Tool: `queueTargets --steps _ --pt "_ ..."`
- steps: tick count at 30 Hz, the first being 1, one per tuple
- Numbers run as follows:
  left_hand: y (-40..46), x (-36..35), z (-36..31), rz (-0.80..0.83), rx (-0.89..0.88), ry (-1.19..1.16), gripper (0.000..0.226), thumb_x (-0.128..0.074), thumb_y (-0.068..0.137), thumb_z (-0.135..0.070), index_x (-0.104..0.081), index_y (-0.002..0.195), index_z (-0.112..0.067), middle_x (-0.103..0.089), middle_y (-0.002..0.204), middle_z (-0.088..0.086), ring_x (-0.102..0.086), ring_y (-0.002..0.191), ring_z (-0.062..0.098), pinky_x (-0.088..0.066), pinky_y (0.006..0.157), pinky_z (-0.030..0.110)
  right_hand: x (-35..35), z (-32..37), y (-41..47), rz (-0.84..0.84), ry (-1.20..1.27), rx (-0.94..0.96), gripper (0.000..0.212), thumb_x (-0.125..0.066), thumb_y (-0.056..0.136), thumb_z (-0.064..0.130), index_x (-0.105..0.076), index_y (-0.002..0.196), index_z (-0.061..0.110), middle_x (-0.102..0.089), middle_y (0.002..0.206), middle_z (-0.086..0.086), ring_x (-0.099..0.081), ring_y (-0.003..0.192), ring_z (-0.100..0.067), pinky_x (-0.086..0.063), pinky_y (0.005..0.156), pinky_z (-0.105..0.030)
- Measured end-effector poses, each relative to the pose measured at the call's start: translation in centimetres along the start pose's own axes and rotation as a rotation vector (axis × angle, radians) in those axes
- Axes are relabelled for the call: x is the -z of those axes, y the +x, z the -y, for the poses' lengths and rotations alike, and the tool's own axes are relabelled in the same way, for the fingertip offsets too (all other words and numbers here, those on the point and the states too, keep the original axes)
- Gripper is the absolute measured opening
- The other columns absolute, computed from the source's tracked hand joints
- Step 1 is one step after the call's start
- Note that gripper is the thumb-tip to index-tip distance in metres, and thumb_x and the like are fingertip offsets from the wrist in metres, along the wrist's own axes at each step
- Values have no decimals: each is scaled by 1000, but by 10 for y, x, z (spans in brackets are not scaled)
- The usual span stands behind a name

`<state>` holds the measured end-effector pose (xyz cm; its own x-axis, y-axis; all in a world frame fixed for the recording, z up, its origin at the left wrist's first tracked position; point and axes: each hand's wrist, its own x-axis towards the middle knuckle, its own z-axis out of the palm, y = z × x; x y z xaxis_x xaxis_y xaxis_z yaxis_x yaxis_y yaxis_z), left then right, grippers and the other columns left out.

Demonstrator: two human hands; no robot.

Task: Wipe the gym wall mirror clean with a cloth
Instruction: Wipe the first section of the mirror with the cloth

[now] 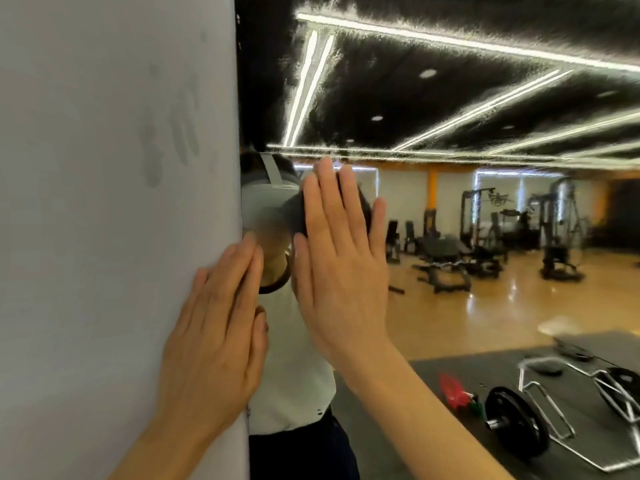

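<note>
Left hand [216, 327] and right hand [341, 268] flat, fingers extended

hands: two, left [214, 341] and right [341, 271]
mirror [485, 306]: one
wall [104, 237]: one
weight plates on bar [516, 419]: one seen clearly
red object [452, 391]: one

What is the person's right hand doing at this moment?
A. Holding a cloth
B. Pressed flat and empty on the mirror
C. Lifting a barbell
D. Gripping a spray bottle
B: the right hand lies open, fingers spread, on the mirror, with no cloth visible.
</note>
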<state>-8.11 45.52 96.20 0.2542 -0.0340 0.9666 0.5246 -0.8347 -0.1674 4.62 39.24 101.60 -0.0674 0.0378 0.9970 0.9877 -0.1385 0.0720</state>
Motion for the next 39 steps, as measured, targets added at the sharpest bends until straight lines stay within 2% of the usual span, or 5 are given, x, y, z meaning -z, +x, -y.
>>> queueTargets --steps 9,18,24,31,39 --pt "-6 11 20 67 -63 74 60 -40 99 -23 -27 154 -2 -27 162 10 -9 155 13 -6 127 33 30 -98 -21 -165 -46 -481 54 -23 108 25 -19 159 7 -16 167 -10 -6 155 -20 4 126 -47" --pt "-9 7 20 8 -50 68 60 -41 99 -23 -27 152 -1 -27 160 11 -22 152 21 -9 127 33 2 2 2 29 -3 62 56 -37 101 19 -28 156 10 -27 163 -12 -10 153 -17 5 126 -34" --pt "-11 6 23 20 -61 86 57 -38 100 -20 -28 153 -1 -27 161 13 -27 149 28 -13 125 37 21 -67 -18 -183 -52 -466 53 -27 107 20 -22 158 3 -18 166 -14 -9 154 -24 2 126 -46" --pt "-11 13 21 49 -58 2 59 -41 100 -16 -24 155 -3 -23 164 7 -22 153 24 -10 127 34 -12 21 22 -79 -14 -39 52 -29 107 22 -27 155 2 -28 163 -16 -20 152 -29 1 124 -41" --pt "-31 16 32 98 -59 87 62 -38 100 -22 -20 156 -5 -18 165 4 -7 156 16 -5 127 33 4 12 -105 146 -100 143 54 -16 111 30 -6 160 10 3 169 -4 -1 156 -20 5 126 -39"
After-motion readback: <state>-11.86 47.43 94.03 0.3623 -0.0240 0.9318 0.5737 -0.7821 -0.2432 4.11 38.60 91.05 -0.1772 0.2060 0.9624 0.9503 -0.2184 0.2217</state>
